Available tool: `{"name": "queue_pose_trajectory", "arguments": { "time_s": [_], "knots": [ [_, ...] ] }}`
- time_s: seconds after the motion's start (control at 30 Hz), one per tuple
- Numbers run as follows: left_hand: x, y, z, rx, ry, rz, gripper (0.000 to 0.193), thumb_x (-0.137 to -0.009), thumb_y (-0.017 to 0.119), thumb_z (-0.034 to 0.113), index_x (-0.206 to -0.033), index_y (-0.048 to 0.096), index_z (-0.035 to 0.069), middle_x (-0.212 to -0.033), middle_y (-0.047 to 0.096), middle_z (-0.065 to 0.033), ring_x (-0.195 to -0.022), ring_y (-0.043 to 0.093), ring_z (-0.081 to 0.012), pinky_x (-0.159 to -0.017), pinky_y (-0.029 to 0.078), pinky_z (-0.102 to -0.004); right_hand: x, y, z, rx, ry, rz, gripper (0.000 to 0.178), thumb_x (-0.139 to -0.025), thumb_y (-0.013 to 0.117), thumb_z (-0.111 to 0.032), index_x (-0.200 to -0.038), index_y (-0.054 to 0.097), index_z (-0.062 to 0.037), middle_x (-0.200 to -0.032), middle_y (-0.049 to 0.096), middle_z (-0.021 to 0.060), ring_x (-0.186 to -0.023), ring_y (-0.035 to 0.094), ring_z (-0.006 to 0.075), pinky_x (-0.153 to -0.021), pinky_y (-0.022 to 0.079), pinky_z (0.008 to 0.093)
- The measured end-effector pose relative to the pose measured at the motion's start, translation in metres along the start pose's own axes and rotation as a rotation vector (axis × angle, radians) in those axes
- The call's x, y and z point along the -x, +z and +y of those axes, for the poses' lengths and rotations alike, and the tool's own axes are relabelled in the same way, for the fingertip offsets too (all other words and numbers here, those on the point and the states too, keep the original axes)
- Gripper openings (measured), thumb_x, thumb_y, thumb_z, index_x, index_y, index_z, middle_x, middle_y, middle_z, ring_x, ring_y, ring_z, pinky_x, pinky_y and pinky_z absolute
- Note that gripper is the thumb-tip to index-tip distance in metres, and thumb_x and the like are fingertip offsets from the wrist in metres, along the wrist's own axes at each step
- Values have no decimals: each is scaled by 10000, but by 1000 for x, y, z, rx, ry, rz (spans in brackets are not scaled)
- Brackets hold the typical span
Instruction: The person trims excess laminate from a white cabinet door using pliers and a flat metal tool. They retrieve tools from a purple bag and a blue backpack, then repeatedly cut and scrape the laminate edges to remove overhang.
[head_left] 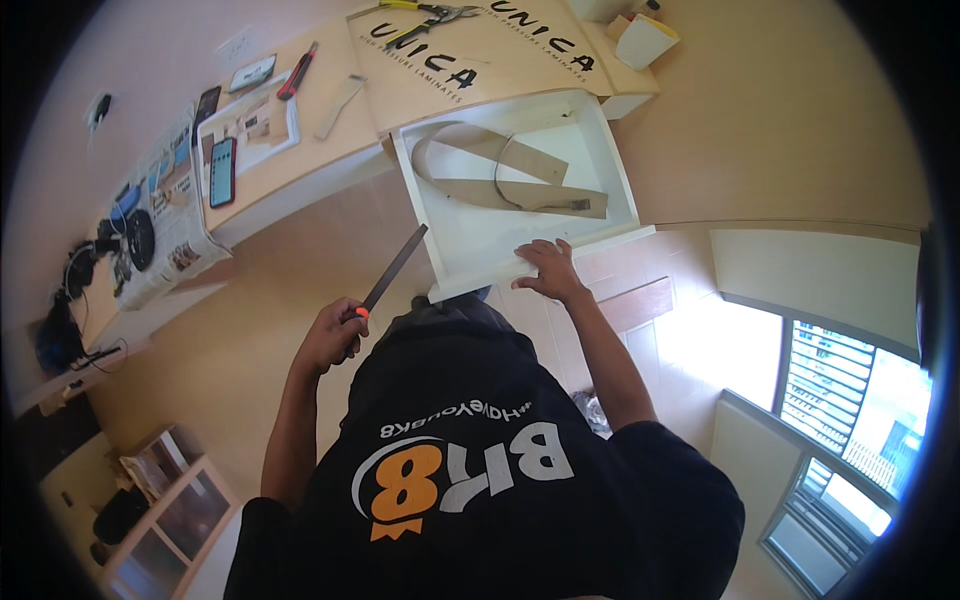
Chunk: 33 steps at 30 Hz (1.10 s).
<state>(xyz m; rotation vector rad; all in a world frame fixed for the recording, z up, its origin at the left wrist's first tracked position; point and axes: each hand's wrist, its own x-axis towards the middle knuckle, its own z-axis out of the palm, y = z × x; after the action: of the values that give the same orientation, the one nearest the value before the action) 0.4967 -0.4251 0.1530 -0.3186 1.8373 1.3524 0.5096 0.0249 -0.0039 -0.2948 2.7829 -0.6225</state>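
My left hand (333,338) is closed around the handle of a flat metal file (396,268), dark-bladed with a bit of orange at the grip. Its blade slants up and to the right, the tip close to the left side of an open white drawer (462,252). On the drawer's front edge rests my right hand (548,272), fingers apart and holding nothing. Inside the drawer lie curled strips of brownish edging (530,193), one looped over at the left.
Along the worktop sit a red-cased phone (222,172), a red utility knife (298,72), a flat pale strip (341,105) and yellow-handled snips (432,14). Newspaper (180,235) with cables and dark items covers the far left. A white container (647,42) stands at the back right.
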Motion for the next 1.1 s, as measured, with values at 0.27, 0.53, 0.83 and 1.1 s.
{"name": "queue_pose_trajectory", "arguments": {
  "time_s": [0.27,0.53,0.83,1.1],
  "knots": [
    [45,0,-81,327,60,15,211,-893,609,86,-1080,572,-5,-793,643,-71,-544,588,-120,-490,466,-262,-14,18,-14,65,-17,-29,638,-769,776,-505,-1322,655,-211,-1293,637,28,-1288,525,246,-1157,249,577],
    [63,23,-92,390,94,116,183,-903,618,65,-1071,584,-1,-794,638,-73,-550,589,-127,-508,476,-272,-38,9,-6,-65,33,-207,734,-731,834,-520,-1319,649,-121,-1266,650,84,-1287,534,274,-1131,294,582],
    [42,104,-42,479,81,303,215,-916,624,77,-1109,583,-9,-812,643,-76,-573,599,-129,-515,475,-268,-186,2,-14,-97,52,-56,782,-847,752,-449,-1455,454,-57,-1460,492,189,-1295,527,386,-1076,438,470],
    [92,210,-36,637,-42,539,281,-903,615,79,-1157,567,-27,-829,651,-89,-608,607,-144,-557,504,-275,-251,54,-56,-338,-135,-20,793,-855,756,-419,-1463,425,-30,-1445,537,189,-1300,539,368,-1073,437,500]
  ]
}}
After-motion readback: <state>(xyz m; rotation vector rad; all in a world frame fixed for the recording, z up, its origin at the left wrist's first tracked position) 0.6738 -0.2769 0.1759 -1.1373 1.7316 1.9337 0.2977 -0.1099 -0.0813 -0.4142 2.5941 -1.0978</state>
